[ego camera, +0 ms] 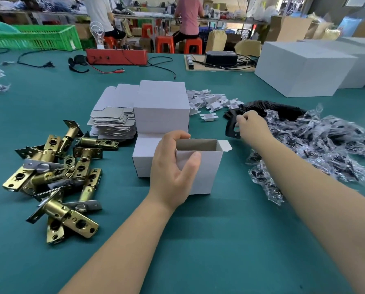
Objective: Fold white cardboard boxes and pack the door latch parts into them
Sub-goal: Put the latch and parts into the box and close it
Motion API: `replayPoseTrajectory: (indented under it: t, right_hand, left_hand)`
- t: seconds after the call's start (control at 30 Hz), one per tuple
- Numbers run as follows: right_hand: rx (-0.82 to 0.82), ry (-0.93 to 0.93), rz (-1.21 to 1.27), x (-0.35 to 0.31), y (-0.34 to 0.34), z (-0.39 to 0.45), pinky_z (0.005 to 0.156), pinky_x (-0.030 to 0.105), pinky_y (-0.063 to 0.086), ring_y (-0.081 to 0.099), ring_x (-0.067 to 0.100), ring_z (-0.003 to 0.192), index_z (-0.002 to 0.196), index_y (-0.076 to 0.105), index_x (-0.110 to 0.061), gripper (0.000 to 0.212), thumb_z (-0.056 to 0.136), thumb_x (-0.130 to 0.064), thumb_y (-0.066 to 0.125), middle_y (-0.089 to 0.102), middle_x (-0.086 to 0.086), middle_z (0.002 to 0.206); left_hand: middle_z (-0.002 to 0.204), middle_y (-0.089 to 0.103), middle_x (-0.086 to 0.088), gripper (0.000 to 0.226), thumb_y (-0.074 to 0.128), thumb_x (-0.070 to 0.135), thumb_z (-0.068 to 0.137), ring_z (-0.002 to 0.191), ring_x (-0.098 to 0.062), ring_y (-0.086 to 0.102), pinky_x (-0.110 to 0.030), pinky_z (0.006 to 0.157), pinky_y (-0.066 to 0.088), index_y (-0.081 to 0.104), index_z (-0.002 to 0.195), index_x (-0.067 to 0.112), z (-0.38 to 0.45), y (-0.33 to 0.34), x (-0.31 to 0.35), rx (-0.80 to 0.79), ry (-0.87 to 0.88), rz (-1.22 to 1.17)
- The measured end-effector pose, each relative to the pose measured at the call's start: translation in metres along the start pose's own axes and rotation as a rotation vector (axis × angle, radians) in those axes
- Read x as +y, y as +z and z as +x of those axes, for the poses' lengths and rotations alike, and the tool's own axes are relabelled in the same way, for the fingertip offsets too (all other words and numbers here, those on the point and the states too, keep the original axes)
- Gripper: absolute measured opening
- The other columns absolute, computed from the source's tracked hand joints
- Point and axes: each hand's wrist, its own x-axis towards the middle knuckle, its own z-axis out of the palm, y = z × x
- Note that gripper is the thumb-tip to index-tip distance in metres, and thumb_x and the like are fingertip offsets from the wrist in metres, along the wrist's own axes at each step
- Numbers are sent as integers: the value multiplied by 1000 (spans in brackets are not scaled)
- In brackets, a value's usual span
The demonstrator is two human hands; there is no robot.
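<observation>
An open white cardboard box (207,168) stands upright on the green table, its top flaps open. My left hand (173,166) grips its left wall, thumb in front and fingers over the rim. My right hand (252,129) pinches a black plate (231,128) at the end of a curved row of black plates (270,108). Brass door latches (56,177) lie in a heap at the left. A stack of flat box blanks (113,119) and folded white boxes (161,107) sit behind the open box.
Small white plastic inserts (211,100) are scattered behind the black plates. Clear bags of black parts (317,145) pile at the right. Large white cartons (304,68) stand far right, a red device (117,56) with cables at the back. Two people sit beyond the table.
</observation>
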Motion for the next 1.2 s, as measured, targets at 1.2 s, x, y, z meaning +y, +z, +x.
replayPoseTrajectory:
  t: [1.2]
  right_hand:
    - [-51,-431,1104,-61,-21,-130,60,16,50,64,4,65,78,77,-29,27,77,-4,68,73,-10,75]
  left_hand:
    - [93,58,13,21,46,38,80,84,-13,53,-28,75,40,48,101,38,-1,0,0,4,-12,-61]
